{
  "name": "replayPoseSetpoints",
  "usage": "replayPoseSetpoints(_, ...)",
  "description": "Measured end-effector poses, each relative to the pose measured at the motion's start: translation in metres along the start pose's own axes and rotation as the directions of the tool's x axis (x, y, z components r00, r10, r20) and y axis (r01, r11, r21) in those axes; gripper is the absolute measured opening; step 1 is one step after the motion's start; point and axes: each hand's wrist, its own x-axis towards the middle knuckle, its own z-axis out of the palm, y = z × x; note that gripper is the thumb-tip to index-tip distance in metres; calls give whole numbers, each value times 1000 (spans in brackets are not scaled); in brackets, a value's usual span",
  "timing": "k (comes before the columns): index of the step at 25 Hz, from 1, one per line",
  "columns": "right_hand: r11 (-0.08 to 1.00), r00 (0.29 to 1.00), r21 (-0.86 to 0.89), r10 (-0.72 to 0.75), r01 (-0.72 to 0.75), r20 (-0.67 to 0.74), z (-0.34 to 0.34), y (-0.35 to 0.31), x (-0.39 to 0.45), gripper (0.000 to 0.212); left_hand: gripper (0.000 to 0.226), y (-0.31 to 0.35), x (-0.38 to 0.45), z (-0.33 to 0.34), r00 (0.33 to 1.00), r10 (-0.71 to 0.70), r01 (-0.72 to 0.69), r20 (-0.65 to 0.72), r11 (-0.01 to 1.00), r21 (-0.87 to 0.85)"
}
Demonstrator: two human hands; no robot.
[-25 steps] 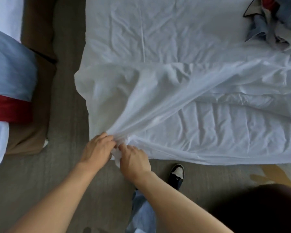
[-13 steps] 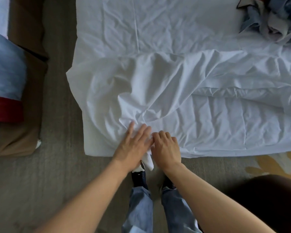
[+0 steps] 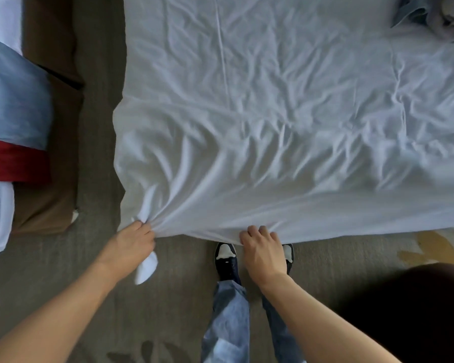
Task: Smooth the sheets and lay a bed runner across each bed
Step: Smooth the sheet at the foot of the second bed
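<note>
Sheet point(image 3: 286, 132): thin, limp, crease-prone; bunched corner gripped by left hand point(image 3: 129, 244), near hem pinched by right hand point(image 3: 264, 251); best tugged from edges.

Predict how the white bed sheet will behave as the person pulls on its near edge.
The wrinkled white bed sheet is probably floppy: it bunches at the left hand, and a loose end dangles below that grip. It likely drags lightly, with creases fanning from the grip. The right hand suggests the edge needs holding in two places.

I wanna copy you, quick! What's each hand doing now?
Left hand: fingers gripping the bunched corner of the white sheet.
Right hand: fingers curled over the sheet's near edge, gripping it.
</note>
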Motion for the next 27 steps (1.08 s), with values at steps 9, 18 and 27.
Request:
replayPoseSetpoints(9, 970, 991, 209, -135, 128, 20, 6, -57, -60, 22, 37, 53, 13, -15, 990, 134, -138, -35, 947, -291)
replayPoseSetpoints(18, 993, 968, -85, -94, 76, -231, -60, -7, 69, 72, 60, 30, 49, -7, 763, -609, 444, -217, 738, -508)
replayPoseSetpoints(27, 971, 952, 4, -232, 237, -198, -27, -10, 47, 15, 49, 75, 5, 23, 946, -253, 116, -204, 848, -517)
